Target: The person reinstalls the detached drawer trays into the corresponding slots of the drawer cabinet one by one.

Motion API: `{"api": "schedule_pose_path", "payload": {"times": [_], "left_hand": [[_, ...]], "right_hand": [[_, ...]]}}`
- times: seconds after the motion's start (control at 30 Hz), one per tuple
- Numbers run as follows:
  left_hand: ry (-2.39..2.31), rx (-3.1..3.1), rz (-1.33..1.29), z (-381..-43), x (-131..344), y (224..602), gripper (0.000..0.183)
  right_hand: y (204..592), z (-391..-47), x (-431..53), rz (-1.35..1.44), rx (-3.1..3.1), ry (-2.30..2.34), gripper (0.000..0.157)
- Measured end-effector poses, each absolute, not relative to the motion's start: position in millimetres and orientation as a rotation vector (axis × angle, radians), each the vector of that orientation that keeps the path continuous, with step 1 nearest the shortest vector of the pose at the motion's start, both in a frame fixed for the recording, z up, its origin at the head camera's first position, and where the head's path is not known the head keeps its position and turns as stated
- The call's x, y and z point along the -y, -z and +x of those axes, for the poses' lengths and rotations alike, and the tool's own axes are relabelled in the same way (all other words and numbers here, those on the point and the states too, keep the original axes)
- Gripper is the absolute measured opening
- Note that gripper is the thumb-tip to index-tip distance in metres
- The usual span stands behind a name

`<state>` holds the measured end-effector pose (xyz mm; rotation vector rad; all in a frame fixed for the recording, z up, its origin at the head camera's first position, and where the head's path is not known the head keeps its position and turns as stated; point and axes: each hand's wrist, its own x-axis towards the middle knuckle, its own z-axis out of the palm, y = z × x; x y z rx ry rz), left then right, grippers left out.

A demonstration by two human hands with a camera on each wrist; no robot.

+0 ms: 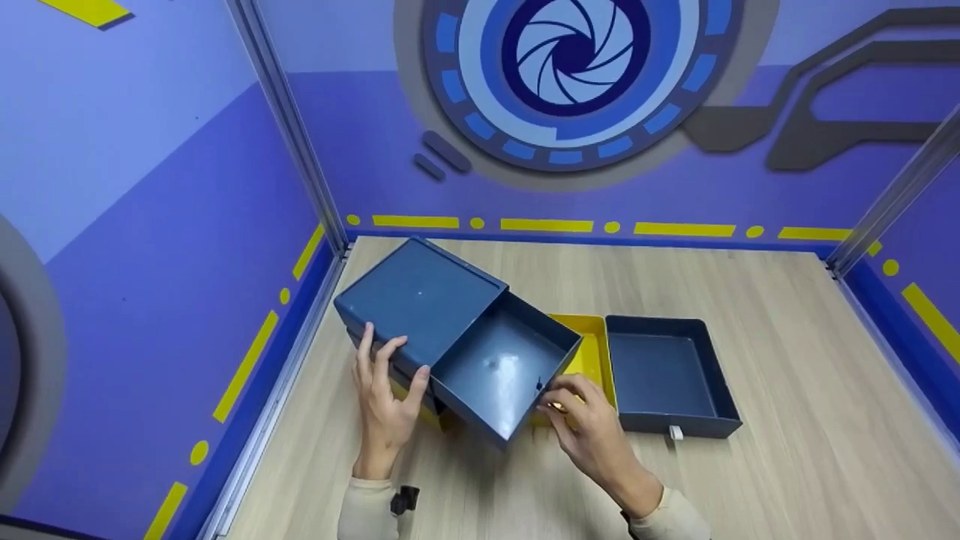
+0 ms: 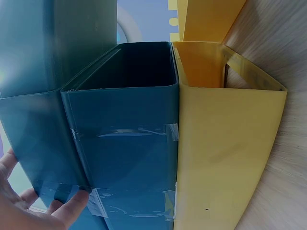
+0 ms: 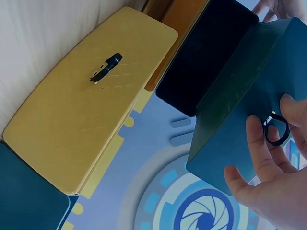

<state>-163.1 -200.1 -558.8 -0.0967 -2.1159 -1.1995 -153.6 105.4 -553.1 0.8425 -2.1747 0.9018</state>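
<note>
We see a dark blue drawer (image 1: 491, 367) sitting part-way out of the top casing (image 1: 420, 292) of a three-tier stack, near the back-left corner of a wood-grain counter (image 1: 795, 375). A person's hands work it: the right hand (image 1: 589, 427) grips the dark loop pull (image 3: 277, 142) on the drawer's front with curled fingers, while the left hand (image 1: 386, 409), its fingers spread, rests against the top casing's side, grasping nothing. Below, we find a second blue casing (image 2: 124, 115) and, on the counter, a yellow casing (image 2: 225, 143). Just right of the stack, a yellow drawer (image 1: 596, 352) and another blue drawer (image 1: 656, 375) with a white tab (image 1: 676, 433) lie side by side, well in from the counter's right edge. Beyond the back edge, we face a purple-blue wall (image 1: 360, 135) bearing a lens emblem (image 1: 574, 52).
</note>
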Motion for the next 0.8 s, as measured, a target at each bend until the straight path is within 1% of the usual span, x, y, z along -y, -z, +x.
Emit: {"api": "schedule_pose_path", "payload": {"times": [0.23,0.8], "left_hand": [[1.217,2.124,-0.089,-162.2,198.8,558.3,0.051],[1.223,2.135,-0.089,-160.0,200.8,556.9,0.051]], "right_hand": [[552.0,-155.2,-102.5,0.845,2.139,-0.874,0.036],[554.3,-154.8,-98.8,0.832,2.142,-0.915,0.034]]}}
